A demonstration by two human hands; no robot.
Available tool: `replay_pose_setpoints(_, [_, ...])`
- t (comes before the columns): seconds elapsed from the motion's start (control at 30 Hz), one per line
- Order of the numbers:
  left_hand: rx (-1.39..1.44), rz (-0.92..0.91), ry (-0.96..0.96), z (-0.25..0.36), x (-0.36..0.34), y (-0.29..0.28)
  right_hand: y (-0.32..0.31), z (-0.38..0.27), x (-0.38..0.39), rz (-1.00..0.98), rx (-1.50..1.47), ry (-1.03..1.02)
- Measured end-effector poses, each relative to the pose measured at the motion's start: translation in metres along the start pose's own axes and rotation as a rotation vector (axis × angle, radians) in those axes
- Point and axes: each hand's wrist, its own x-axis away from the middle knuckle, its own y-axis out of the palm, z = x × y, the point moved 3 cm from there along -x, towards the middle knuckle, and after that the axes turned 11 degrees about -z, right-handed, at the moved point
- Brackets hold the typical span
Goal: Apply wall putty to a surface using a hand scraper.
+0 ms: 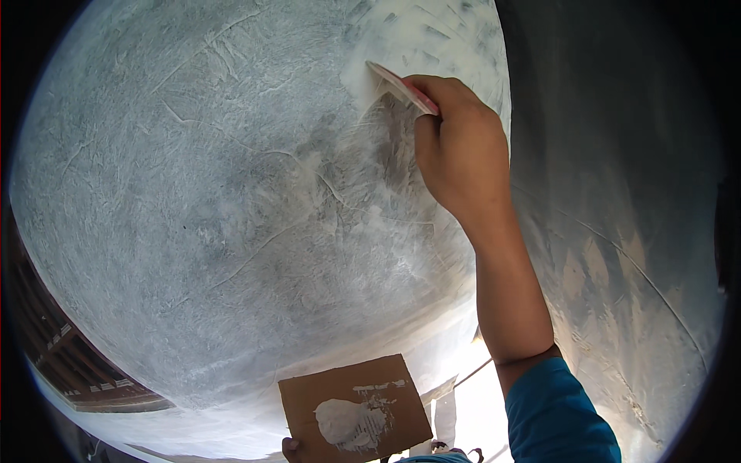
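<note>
Blue sleeve (557,417) up close, flat scraper (401,87) is being gripped at the smeared wall (231,185) by right fingers (428,143), and cardboard (312,387) with white paste (338,420) is being held low by left fingers (290,449).

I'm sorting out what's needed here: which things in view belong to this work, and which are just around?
In use:
flat tool, in the right hand
cardboard, in the left hand
white paste on it
pale wall

Just around:
brown slats, lower left
grey surface, right
</note>
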Motion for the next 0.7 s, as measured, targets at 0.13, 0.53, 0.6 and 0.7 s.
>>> replay_pose_setpoints(0.13, [0.002,-0.013,0.003,0.006,-0.001,0.000,0.039,-0.058,0.052,-0.246,-0.102,-0.072])
replay_pose_setpoints(0.53, [0.038,-0.072,-0.007,0.005,-0.014,-0.004,-0.017,-0.008,-0.036,0.040,-0.032,0.042])
replay_pose_setpoints(0.6, [0.025,-0.094,-0.011,0.004,-0.014,0.008,-0.005,-0.030,-0.049,-0.068,0.084,-0.043])
replay_pose_setpoints(0.7, [0.214,-0.226,-0.057,0.006,-0.011,0.006,0.040,-0.070,0.015,-0.190,-0.107,-0.204])
